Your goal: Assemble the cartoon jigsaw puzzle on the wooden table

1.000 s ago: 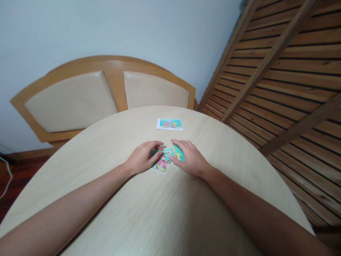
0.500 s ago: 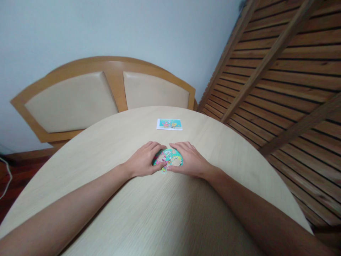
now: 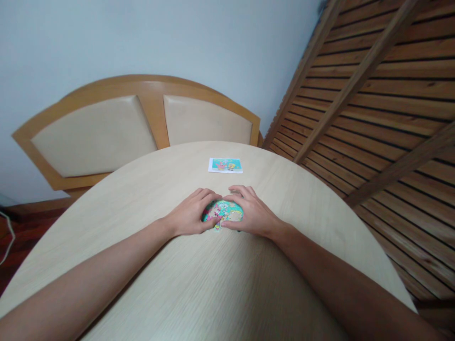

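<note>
Between my hands on the table lies a flat patch of teal jigsaw puzzle (image 3: 223, 207) printed with colourful cartoon figures. Beige patches break up its picture, and its sides are hidden under my fingers. My left hand (image 3: 192, 213) curves round its left side, thumb along the near edge. On the opposite side my right hand (image 3: 255, 213) cups the puzzle, its thumb at the near edge and some fingers raised at the far edge. The two thumb tips come close together in front. A small dark bit shows under my right hand.
A white-edged card (image 3: 225, 165) with a teal cartoon picture lies farther back on the round wooden table (image 3: 170, 284). Behind the table stands a padded wooden headboard (image 3: 149, 87) against the wall. A slatted wooden panel (image 3: 377, 109) rises at the right.
My right hand's fingers have lifted and bent slightly at the far edge of the puzzle. The puzzle has shifted a little, and my left hand is almost still.
</note>
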Available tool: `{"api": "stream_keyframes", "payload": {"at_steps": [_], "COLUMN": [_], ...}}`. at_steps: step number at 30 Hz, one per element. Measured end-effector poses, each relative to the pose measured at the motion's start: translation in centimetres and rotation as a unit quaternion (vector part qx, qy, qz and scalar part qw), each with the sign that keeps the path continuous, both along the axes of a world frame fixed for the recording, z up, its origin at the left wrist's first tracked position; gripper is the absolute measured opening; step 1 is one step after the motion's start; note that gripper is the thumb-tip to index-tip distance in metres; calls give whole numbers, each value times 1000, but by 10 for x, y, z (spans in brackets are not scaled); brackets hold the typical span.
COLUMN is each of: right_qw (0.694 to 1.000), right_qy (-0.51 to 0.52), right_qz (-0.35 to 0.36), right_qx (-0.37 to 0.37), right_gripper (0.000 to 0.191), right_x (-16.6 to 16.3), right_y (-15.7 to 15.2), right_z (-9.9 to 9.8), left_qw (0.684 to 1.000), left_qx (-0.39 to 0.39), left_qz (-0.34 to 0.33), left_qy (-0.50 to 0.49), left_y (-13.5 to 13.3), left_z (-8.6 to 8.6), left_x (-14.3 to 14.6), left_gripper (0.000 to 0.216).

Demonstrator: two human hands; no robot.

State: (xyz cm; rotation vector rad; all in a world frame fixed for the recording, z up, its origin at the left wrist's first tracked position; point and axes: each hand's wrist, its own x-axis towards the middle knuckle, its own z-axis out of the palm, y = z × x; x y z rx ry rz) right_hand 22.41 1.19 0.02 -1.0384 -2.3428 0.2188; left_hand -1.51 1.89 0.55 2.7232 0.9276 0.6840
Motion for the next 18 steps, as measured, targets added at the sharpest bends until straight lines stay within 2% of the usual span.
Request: {"api": "stream_keyframes", "payload": {"at_steps": [10,15,18], "right_qw": [999,996,994], "right_qy": [42,52,68], "right_qz": [30,66,81], "right_qx": [13,9,10], "right_gripper": [45,39,29], "right_x": [0,0,-1], "right_y": [2,3,4], "right_z": [-2,-2,-2], "left_qw": [998,996,994], "left_qx": [-1,-22,-36], "left_qz": [-41,-48,-56], "left_qy": [-45,-67,-85], "left_y": [1,2,3], "left_z": [-2,-4,-4], "left_x": [-2,-3,-2], "left_gripper": [49,48,48]}}
